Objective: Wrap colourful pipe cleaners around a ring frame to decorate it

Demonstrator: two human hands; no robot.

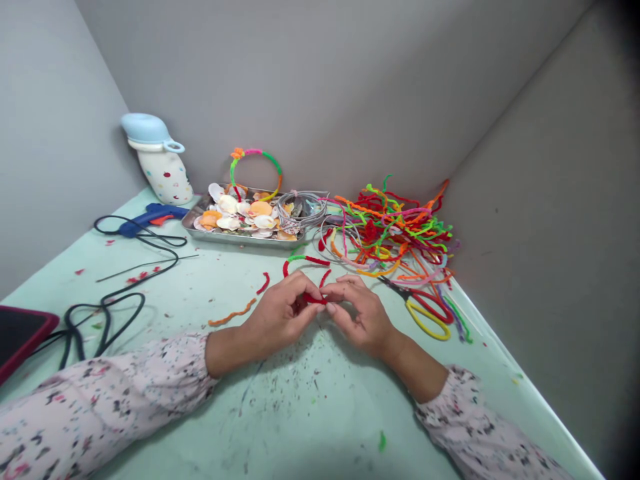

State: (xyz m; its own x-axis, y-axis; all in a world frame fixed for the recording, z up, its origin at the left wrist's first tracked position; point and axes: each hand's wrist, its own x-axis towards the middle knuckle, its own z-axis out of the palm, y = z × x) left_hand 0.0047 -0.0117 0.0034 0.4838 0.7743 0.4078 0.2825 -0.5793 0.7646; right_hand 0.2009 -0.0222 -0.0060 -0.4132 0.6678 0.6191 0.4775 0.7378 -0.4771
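Note:
Between the fingertips of both hands is a short red pipe cleaner (316, 300), mostly covered by the fingers. My left hand (280, 308) pinches it from the left, and my right hand (361, 312) pinches its other end. Just beyond the hands lies a curved green and red pipe cleaner (303, 259). A short red piece (263, 283) and an orange piece (233, 315) rest to the left of my left hand. Scissors with red and yellow handles (425, 313) lie right of my right hand, blades pointing toward the back left.
A metal tray (240, 240) of seashells stands at the back, with a multicoloured ring (275, 160) and coiled grey wire (305, 215). Right of it is a tangled pipe-cleaner heap (395, 220). At left are a cup (165, 175), a blue glue gun (150, 216), black cable (170, 263) and a red-edged device (25, 337).

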